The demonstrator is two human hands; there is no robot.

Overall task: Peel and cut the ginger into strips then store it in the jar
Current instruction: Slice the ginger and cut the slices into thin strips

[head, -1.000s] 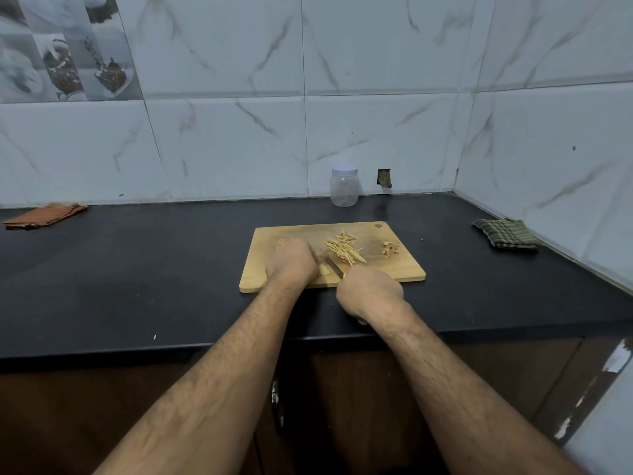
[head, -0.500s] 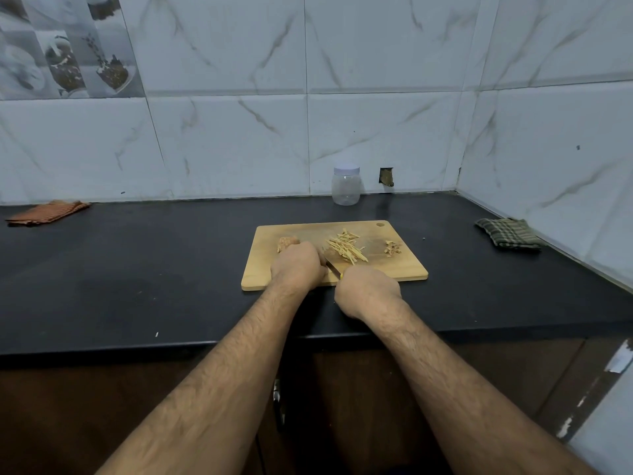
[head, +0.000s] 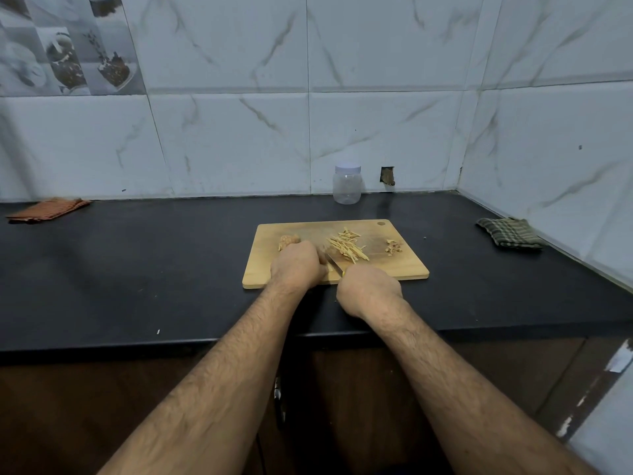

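While strips (head: 347,247) already lie cut on the board (head: 404,265), the right hand (head: 370,289) grips the knife (head: 334,262), the left hand (head: 297,267) holds ginger; the jar (head: 347,183) stays capped, unfilled.

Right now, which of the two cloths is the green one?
The green cloth is the checked one on the right of the counter, near the side wall. The other cloth, far left by the back wall, is orange.

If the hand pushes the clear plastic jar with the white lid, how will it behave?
The clear plastic jar with the white lid looks empty, so probably light. It would likely slide on the smooth black countertop. A push up high may tip it.
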